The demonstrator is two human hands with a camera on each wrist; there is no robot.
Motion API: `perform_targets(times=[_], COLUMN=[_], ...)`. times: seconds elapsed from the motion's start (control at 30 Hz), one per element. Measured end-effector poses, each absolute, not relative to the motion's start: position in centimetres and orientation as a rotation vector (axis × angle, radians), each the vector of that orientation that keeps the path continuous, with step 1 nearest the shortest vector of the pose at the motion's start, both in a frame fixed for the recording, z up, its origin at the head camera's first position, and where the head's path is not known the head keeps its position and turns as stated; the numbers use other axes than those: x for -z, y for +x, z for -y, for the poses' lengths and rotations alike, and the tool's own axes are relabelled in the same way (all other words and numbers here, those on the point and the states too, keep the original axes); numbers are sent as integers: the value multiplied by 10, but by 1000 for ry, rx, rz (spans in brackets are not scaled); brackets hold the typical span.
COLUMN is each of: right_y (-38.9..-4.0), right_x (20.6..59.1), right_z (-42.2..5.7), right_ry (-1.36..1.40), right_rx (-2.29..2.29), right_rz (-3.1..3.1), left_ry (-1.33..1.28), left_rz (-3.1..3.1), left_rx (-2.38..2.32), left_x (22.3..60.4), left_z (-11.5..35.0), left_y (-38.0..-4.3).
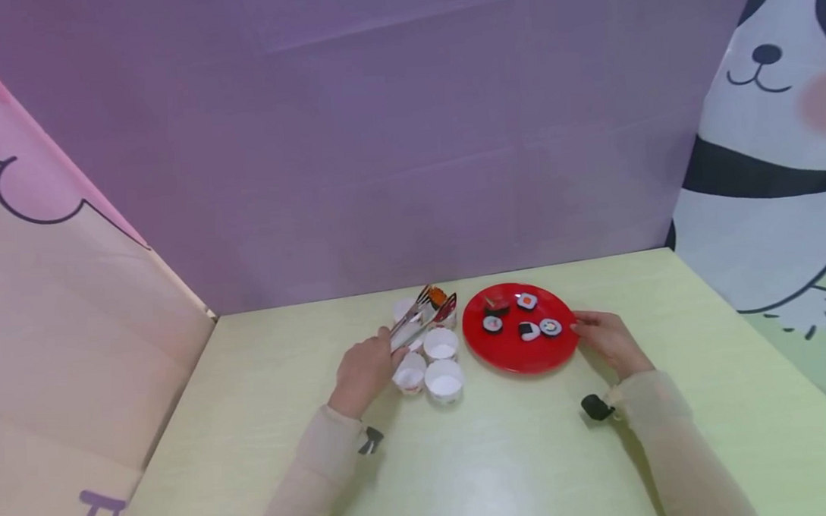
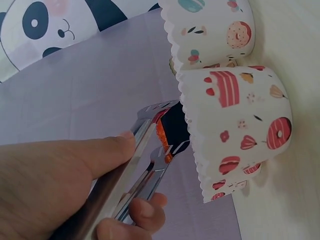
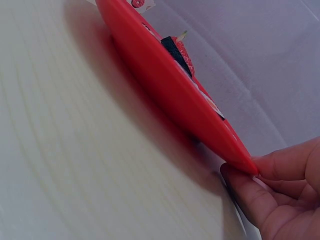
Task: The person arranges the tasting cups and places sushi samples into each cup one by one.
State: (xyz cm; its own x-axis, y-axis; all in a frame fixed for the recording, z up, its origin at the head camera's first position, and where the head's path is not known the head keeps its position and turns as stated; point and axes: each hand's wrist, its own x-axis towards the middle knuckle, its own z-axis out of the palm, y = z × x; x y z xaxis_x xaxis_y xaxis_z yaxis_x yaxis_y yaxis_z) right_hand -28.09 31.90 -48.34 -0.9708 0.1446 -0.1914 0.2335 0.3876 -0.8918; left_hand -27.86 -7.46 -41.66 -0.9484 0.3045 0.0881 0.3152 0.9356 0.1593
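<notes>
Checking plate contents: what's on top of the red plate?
Five sushi-like pieces lie on the red plate. The plate surface directly beneath them is covered and can't be seen.

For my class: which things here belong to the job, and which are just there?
Job (likely):
silver metal tongs
orange-topped sushi piece
white patterned paper cups
round red plate
five small sushi pieces

Just there:
plain purple backdrop
black-and-white panda print

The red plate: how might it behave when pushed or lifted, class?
The red plate looks stiff, its rim unbent where the right hand pinches it. Tilted, it might let the sushi pieces slide, since its surface looks smooth.
</notes>
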Motion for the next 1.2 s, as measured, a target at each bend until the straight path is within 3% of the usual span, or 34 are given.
perform_targets(times=[1.2], right_y=[-281], right_x=[482], right_z=[-318], right_ry=[370], right_rx=[1682], right_rz=[-2504], left_ry=[-471], left_rz=[3067], left_rx=[250], left_x=[416], left_z=[75], left_y=[-283])
